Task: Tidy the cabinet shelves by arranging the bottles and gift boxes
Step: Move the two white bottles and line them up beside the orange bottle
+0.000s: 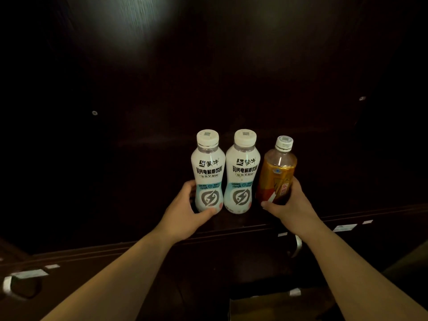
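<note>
Two white drink bottles stand upright side by side on a dark cabinet shelf. My left hand grips the lower part of the left white bottle. The second white bottle touches it on the right and nothing holds it. My right hand is closed around an amber tea bottle with an orange and red label and a white cap. This bottle tilts slightly to the right, right beside the second white bottle.
The cabinet interior is dark, with a back panel and small shelf pegs. Below the shelf edge are drawer fronts with metal handles and white tape labels. A cardboard box sits at the bottom.
</note>
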